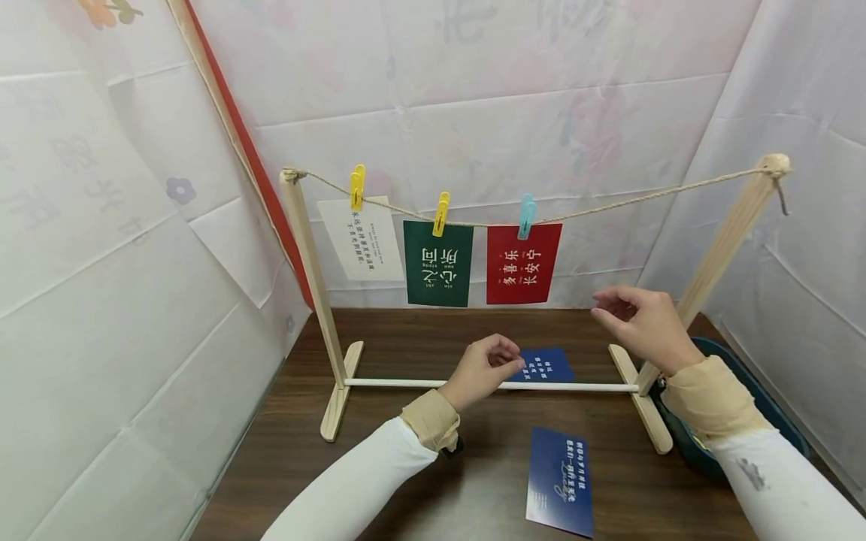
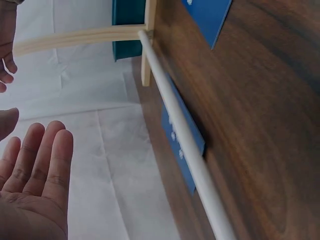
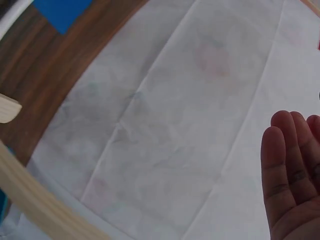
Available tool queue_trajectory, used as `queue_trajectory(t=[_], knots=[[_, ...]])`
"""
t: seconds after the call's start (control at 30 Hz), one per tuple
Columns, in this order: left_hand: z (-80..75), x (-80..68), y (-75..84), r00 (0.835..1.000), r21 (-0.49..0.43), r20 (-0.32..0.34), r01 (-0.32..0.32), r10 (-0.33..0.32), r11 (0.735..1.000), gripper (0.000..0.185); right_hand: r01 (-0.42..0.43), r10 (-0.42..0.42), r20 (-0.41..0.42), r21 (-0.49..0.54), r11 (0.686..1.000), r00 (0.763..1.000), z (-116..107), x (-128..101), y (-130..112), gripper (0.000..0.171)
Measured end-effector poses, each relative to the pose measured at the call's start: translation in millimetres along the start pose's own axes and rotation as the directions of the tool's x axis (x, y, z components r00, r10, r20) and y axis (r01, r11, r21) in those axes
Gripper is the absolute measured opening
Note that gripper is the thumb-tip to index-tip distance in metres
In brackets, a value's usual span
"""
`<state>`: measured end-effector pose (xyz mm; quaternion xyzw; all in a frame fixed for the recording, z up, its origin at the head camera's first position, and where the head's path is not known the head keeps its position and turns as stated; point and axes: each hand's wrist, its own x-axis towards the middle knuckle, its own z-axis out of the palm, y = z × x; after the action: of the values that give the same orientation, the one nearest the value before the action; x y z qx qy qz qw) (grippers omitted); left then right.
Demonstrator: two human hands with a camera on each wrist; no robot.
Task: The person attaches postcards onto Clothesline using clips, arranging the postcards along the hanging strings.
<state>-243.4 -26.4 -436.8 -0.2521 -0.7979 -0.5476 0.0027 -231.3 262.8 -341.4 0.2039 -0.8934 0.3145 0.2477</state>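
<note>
Left fingers [image 2: 59,167] — relaxed, thumb [image 2: 7,122] apart | right fingers [image 3: 276,167] — likewise, apparently near red card [image 1: 501,259]

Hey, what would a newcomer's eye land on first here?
Probably the red card and green card, clipped side by side on the rope between two wooden posts. The left hand, empty and lower than the cards, and right hand, empty near the right post, draw the eye next.

Yellow clips [image 1: 441,214] and a pale blue clip [image 1: 526,216] top a white card [image 1: 361,244] with dark lettering and a green card [image 1: 438,263] and red card [image 1: 524,264] lettered in white, while the brown, wood-grained desk [image 1: 298,451] bears white-lettered navy cards [image 1: 560,481], one nearer its far edge.
</note>
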Motion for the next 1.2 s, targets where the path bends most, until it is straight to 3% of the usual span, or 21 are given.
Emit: queue_trajectory(t=[0.27, 0.63, 0.77, 0.93, 1.2], knots=[[11.7, -11.1, -5.8, 0.999, 0.004, 0.034, 0.027, -0.027, 1.000, 0.015, -0.073, 0.072, 0.068, 0.009, 0.997, 0.995, 0, -14, 14, 0.020], [25.1, -19.4, -12.5, 0.985, 0.070, 0.160, 0.054, -0.064, 0.996, 0.027, -0.158, 0.160, 0.108, -0.026, 0.987, 0.981, 1, -30, 32, 0.021], [31.6, -24.0, -14.6, 0.969, 0.103, 0.232, 0.060, -0.083, 0.993, 0.033, -0.193, 0.195, 0.146, -0.025, 0.981, 0.970, 1, -35, 36, 0.023], [40.9, -30.3, -16.5, 0.943, 0.213, 0.317, 0.036, -0.104, 0.976, 0.044, -0.233, 0.232, 0.170, -0.018, 0.972, 0.958, -1, -43, 40, 0.024], [51.1, -37.1, -18.6, 0.907, 0.422, 0.402, -0.059, -0.128, 0.905, 0.060, -0.264, 0.265, 0.191, -0.030, 0.964, 0.945, -2, -52, 49, 0.024]])
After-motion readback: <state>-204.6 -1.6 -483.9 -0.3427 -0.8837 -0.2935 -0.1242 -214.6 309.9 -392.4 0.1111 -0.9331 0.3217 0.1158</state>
